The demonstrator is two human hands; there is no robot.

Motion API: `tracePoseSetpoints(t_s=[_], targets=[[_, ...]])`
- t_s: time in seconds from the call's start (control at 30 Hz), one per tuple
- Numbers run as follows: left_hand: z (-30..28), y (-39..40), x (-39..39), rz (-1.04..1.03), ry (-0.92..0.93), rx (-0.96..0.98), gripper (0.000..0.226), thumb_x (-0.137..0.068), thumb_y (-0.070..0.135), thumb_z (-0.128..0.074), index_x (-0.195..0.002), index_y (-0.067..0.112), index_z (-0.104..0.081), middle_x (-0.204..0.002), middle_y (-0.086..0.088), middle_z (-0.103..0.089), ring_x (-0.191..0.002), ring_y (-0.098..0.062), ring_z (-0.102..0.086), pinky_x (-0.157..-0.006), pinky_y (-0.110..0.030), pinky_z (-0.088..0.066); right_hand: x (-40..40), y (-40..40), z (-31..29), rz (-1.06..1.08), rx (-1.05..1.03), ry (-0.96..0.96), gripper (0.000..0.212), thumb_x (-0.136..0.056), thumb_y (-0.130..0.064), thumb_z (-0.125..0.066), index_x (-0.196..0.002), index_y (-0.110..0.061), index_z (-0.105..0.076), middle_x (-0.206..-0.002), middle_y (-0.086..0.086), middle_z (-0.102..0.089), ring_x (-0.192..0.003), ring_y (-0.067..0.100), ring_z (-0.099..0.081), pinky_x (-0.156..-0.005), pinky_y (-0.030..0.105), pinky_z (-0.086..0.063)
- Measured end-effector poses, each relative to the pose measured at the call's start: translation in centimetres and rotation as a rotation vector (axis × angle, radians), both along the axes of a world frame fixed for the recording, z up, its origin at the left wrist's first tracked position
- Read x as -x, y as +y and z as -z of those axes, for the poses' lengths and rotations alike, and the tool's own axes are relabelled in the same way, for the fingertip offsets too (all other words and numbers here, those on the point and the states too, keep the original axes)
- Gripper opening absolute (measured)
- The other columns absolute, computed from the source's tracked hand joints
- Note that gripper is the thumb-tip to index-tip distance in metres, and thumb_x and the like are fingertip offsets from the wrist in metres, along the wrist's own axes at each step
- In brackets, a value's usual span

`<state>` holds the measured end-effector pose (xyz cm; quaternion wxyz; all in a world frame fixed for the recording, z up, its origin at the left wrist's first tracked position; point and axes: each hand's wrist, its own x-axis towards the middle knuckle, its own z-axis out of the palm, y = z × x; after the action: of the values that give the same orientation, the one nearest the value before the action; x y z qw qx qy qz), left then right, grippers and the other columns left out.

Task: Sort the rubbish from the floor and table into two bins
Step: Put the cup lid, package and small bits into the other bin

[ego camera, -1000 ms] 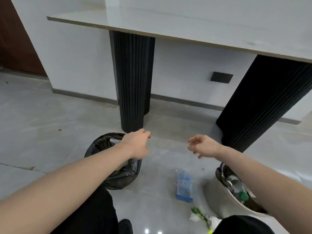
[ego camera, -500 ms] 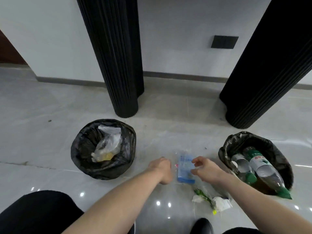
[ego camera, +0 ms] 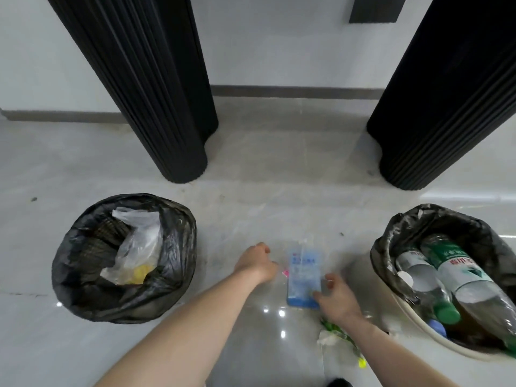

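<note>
Both bare hands are down at floor level, either side of a flat blue packet (ego camera: 303,275) that lies on the glossy grey tiled floor (ego camera: 251,196) between the two bins. The right hand (ego camera: 336,298) is at the packet's near right corner, fingers curled onto its edge and touching it; the packet is flat on the floor, and a firm grasp cannot be confirmed from this angle. The left hand (ego camera: 258,261) sits just beside the packet's left edge, fingers curled under and turned away from the camera, so whether it holds anything cannot be told. A small pink scrap (ego camera: 285,273) lies on the floor between the left hand and the packet. The left bin (ego camera: 122,258), lined with a black bag, contains a crumpled clear plastic bag (ego camera: 136,247) with something yellow inside. The right bin (ego camera: 446,283), pale-walled and also lined in black, contains clear plastic bottles (ego camera: 460,277) with green labels and a green cap. Under the right forearm, near the bottom of the view, lies a wrapper (ego camera: 335,335) in white and green; its details are partly hidden. Two black ribbed table legs (ego camera: 156,93) stand on the floor behind the bins, before a white wall.
</note>
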<state>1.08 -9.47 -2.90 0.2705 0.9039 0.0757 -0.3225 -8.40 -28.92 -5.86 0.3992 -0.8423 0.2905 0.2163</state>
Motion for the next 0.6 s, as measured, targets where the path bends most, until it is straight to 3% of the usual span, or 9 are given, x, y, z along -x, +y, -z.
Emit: tracePoseSetpoints(t_s=[0.13,0.27,0.43,0.53,0.6], targets=[[2.9,-2.1,-1.1,-0.131,0.048,0.1,0.056,-0.083,0.033,-0.068,-0.135,0.017,-0.056,-0.134,-0.005,-0.062,-0.12,-0.024,-0.06,-0.1,-0.029,-0.047,-0.7,-0.1,1.9,0.047,0.001,-0.045,0.036,-0.081,-0.023,-0.076,-0.107,-0.028,-0.05,-0.102,-0.006,-0.062,-0.092,0.016,-0.061,-0.083,0.03,-0.05],[5.7,-3.8,-1.4,-0.275,0.072,0.146,0.063,-0.077,0.04,-0.073,-0.133,0.016,-0.057,-0.125,-0.006,-0.067,-0.11,-0.024,-0.066,-0.089,-0.027,-0.052,-1.4,-0.3,3.3,0.071,-0.003,-0.08,0.036,-0.079,-0.017,-0.075,-0.107,-0.026,-0.056,-0.098,-0.009,-0.064,-0.089,0.014,-0.065,-0.074,0.028,-0.052],[7.2,-5.2,-2.0,-0.404,0.099,0.156,0.029,-0.077,0.035,-0.079,-0.093,0.018,-0.062,-0.104,-0.003,-0.069,-0.101,-0.025,-0.068,-0.082,-0.027,-0.053,-1.7,-0.8,4.9,0.089,-0.012,-0.052,0.039,-0.074,-0.018,-0.077,-0.104,-0.028,-0.055,-0.1,-0.008,-0.066,-0.088,0.013,-0.065,-0.084,0.038,-0.057],[7.9,-5.5,-2.3,-0.446,0.133,0.18,0.027,-0.08,0.024,-0.08,-0.101,0.012,-0.069,-0.103,-0.007,-0.071,-0.084,-0.022,-0.066,-0.08,-0.028,-0.057,-1.8,-0.9,5.6,0.084,-0.003,-0.054,0.04,-0.074,-0.019,-0.077,-0.108,-0.028,-0.058,-0.103,-0.008,-0.066,-0.091,0.013,-0.065,-0.085,0.036,-0.056],[8.1,-5.6,-2.4,-0.459,0.152,0.193,0.028,-0.078,0.023,-0.083,-0.101,0.014,-0.07,-0.091,-0.002,-0.068,-0.076,-0.019,-0.062,-0.075,-0.024,-0.055,-1.8,-0.9,5.8,0.087,0.002,-0.059,0.04,-0.074,-0.019,-0.077,-0.108,-0.029,-0.059,-0.105,-0.006,-0.065,-0.092,0.014,-0.064,-0.086,0.036,-0.056]])
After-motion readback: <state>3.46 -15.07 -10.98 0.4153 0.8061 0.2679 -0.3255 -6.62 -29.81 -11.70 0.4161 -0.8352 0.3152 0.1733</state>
